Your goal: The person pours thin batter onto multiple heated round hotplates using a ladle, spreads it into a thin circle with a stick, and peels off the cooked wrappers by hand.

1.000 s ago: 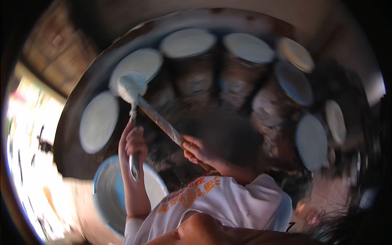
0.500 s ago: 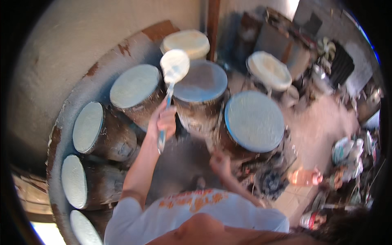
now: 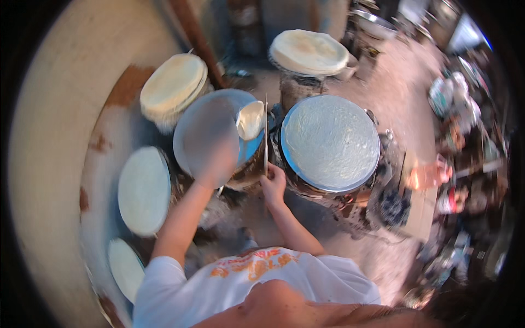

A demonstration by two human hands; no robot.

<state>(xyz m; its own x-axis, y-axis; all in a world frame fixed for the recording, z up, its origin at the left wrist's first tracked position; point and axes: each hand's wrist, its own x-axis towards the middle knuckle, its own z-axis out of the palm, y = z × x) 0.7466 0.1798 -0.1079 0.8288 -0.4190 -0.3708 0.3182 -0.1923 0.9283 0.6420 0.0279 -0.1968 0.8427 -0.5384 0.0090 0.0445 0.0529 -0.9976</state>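
Note:
My left hand (image 3: pixel 219 164) is smeared by blur over a round blue-grey griddle (image 3: pixel 191 158). It appears closed on a ladle (image 3: pixel 250 120), whose bowl is coated in cream-white batter. The ladle's bowl is at the griddle's right side, and its handle is mostly hidden by the hand and blur. Beside that griddle, my right hand (image 3: pixel 274 183) grips a long thin stick or blade (image 3: pixel 266 131), seen edge-on and pointing away from me. Just right of it, another round griddle (image 3: pixel 283 147) carries a thin, pale sheet of batter (image 3: pixel 331 142) spread nearly to its edge.
Stacks of round flatbreads lie at the far left (image 3: pixel 172 87) and the far middle (image 3: pixel 309 52). More pale-topped round griddles (image 3: pixel 145 191) line the left wall. To the right are a pinkish plastic bottle (image 3: pixel 429 175), white plastic bags (image 3: pixel 451 95) and assorted clutter.
The view has swung left to right across the griddles. My left hand has lowered the raised ladle to the middle griddle. My right hand now shows a long thin tool, upright in the picture.

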